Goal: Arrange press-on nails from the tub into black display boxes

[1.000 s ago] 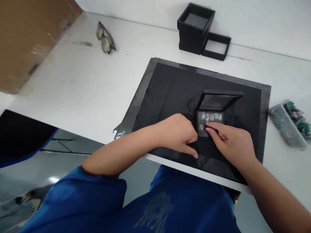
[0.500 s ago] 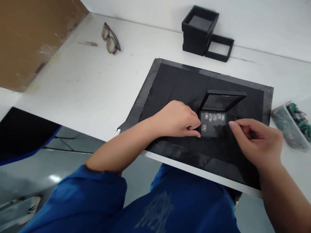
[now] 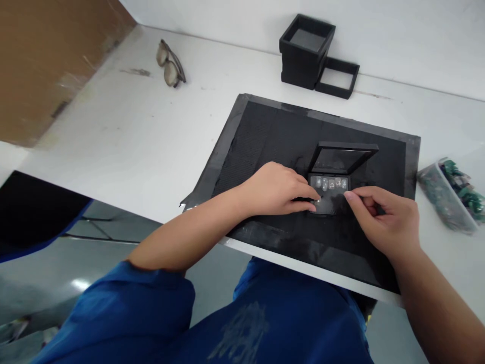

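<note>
Head view shows one small black hinged case (image 3: pixel 333 205), lid up, lying on one black mat (image 3: pixel 265 136) between two hands. Inside sit six small clear pieces (image 3: pixel 331 183): five in a row beyond the fingertips, one alone beside the left forefinger. The left hand (image 3: pixel 278 189) pinches the case's left edge. The right hand (image 3: pixel 386 222), fingers curled, touches its right edge; whether it pinches anything I cannot tell. Well beyond the hands lie one pair of glasses (image 3: pixel 170 63), one stack of black trays (image 3: pixel 305 50) and one frame (image 3: pixel 337 78). Outside the right hand stands one tub of green parts (image 3: pixel 450 194).
</note>
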`<state>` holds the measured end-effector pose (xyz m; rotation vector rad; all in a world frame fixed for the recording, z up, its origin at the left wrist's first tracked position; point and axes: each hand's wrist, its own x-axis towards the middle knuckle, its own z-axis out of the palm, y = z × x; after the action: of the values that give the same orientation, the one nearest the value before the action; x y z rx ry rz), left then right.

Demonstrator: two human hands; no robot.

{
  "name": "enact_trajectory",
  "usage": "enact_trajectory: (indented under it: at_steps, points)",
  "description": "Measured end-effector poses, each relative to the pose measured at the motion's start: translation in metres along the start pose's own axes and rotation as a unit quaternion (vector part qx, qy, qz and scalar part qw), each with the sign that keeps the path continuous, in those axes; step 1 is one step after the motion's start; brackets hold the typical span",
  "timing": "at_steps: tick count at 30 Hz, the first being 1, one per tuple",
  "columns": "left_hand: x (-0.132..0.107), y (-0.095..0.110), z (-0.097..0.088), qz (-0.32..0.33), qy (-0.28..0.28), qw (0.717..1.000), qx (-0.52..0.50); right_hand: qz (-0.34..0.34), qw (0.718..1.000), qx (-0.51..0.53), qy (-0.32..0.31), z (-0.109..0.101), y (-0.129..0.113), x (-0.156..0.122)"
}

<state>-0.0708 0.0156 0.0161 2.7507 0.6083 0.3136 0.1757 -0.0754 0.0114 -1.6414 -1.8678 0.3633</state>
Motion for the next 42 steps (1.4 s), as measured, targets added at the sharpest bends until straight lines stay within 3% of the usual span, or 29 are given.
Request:
enact_trajectory:
  at_steps: [9, 17, 28, 37, 42]
  points:
    - [0.002, 0.006, 0.006, -0.009, 0.005, 1.0, 0.022, -0.006, 1.0, -0.001, 0.003, 0.0, -0.001, 0.001]
    - [0.002, 0.011, 0.013, 0.01, 0.032, 0.999, 0.023, -0.029, 0.999, 0.012, -0.019, 0.002, -0.01, 0.003]
    - [0.007, 0.016, 0.016, -0.016, 0.082, 0.996, 0.038, -0.026, 0.999, 0.017, -0.034, 0.002, -0.012, 0.003]
    - [0.007, 0.015, 0.013, 0.017, 0.042, 0.996, 0.071, -0.037, 0.999, 0.028, -0.026, 0.0, -0.011, 0.003]
    - [0.004, 0.01, 0.008, -0.003, 0.042, 0.996, 0.079, -0.046, 0.998, 0.027, -0.025, 0.002, -0.013, 0.003]
